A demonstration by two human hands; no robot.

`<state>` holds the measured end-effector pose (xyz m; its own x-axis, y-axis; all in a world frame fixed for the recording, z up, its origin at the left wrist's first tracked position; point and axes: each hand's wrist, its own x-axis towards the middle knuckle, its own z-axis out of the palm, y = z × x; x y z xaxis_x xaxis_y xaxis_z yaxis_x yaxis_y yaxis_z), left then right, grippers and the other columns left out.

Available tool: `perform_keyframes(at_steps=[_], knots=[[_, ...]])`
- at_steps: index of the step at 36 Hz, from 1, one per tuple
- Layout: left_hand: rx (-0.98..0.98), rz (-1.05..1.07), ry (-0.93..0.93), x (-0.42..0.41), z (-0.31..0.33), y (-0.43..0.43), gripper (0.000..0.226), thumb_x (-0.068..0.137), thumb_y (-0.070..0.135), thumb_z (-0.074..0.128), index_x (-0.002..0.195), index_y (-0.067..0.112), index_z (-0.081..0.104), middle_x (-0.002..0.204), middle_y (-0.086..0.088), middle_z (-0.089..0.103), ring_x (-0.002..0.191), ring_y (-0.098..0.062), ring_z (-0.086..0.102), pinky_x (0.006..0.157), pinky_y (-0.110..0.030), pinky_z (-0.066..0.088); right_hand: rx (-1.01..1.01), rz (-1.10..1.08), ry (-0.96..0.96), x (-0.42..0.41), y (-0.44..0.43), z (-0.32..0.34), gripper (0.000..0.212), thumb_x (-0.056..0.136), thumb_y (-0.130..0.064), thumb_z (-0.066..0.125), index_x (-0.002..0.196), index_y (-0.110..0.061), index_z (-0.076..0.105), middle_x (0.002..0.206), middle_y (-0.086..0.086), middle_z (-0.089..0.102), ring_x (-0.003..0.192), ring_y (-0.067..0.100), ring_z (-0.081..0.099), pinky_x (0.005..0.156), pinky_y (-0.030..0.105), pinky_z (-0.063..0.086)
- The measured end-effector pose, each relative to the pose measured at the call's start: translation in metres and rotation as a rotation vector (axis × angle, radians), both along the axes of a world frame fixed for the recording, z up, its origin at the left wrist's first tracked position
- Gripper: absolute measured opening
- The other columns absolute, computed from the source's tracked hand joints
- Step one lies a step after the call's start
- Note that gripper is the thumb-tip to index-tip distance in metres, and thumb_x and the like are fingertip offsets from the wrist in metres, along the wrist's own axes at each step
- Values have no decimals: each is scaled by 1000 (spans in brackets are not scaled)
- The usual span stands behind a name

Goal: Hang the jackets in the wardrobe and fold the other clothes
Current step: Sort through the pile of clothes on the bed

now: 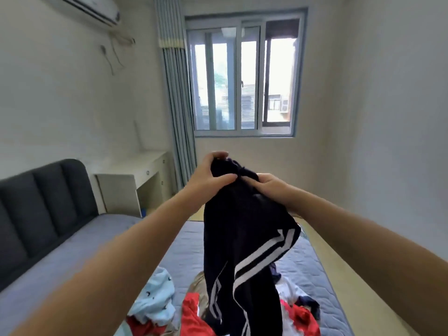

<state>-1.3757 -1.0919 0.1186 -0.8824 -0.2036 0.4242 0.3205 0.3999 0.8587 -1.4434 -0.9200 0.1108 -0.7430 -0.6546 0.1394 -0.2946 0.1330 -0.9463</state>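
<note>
We've got both hands up in the middle of the frame. Our left hand (pixel 210 175) and right hand (pixel 269 187) are both clenched around the bunched top of a dark navy garment with white stripes (pixel 242 229), which hangs down over the clothes pile (pixel 191 314) at the bottom centre. The pile has red, light blue and white stuff, all sitting on the grey-blue mattress (pixel 72 251). There's a dark padded headboard (pixel 41 197) on the left, a white desk (pixel 128 183) past it, then the curtain (pixel 177 93), the window (pixel 244 76) and an air conditioner (pixel 94 8) at upper left.
</note>
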Motion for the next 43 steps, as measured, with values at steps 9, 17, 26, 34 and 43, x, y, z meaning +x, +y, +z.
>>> perform_keyframes(at_steps=[9,17,26,34,43], knots=[[301,270,-40,15,43,-3,36,80,20,75,109,16,54,100,-6,63,91,-21,62,71,-32,54,266,90,430,36,-19,38,77,75,-37,74,139,-38,30,114,-9,58,98,6,63,77,19,53],[254,-159,-302,39,67,-14,27,89,9,45,115,14,47,97,-9,53,84,-20,56,62,-28,51,138,-79,459,32,-23,51,32,71,-13,58,100,-26,57,87,-1,62,78,16,61,63,26,51],[-228,-151,-120,45,51,-46,54,61,36,75,109,29,52,101,0,64,86,-6,66,70,-20,51,72,156,282,39,-23,68,33,64,-18,53,96,-20,59,78,-1,58,69,10,56,57,22,47],[-760,160,-95,48,48,-63,27,69,32,74,75,34,47,73,11,58,71,-10,59,56,-18,39,149,114,303,36,-37,70,9,74,-12,50,77,-16,57,62,-4,52,53,9,49,51,23,40],[-855,660,-303,77,49,-114,11,83,18,48,86,16,58,88,-5,63,81,-26,58,66,-31,46,251,92,267,40,-77,66,20,85,-23,53,100,-16,64,80,-2,62,71,12,60,64,23,50]])
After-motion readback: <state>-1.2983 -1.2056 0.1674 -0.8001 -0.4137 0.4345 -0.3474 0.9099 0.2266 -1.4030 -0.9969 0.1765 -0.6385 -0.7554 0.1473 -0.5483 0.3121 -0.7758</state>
